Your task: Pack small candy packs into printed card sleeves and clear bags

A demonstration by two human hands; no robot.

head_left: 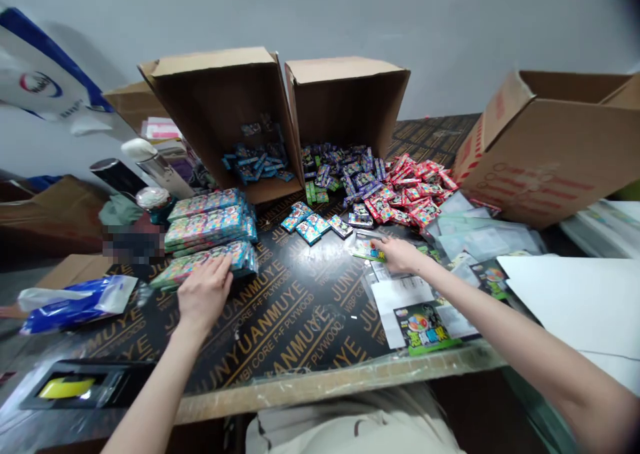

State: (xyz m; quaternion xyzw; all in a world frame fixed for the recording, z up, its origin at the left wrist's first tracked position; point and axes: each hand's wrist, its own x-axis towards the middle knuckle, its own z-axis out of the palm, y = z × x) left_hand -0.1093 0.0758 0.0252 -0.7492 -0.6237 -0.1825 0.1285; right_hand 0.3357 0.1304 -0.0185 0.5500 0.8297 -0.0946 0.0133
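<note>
My left hand (204, 293) lies on the near end of a long wrapped pack of colourful packets (205, 265), the nearest of three such packs (210, 224) on the black plywood board (280, 327); its fingers curl over the pack's edge. My right hand (399, 255) reaches forward and pinches a small colourful packet (367, 250) at the edge of a pile of clear plastic sleeves (470, 241). A few blue packets (313, 226) lie between the hands.
Two tipped cardboard boxes (235, 107) (350, 97) spill blue and purple packets (345, 167); red packets (415, 191) are heaped beside them. A large carton (545, 147) lies at right. Printed cards (425, 331), white sheets (575, 301), a blue bag (75, 304) and bottles (150, 167) surround the board.
</note>
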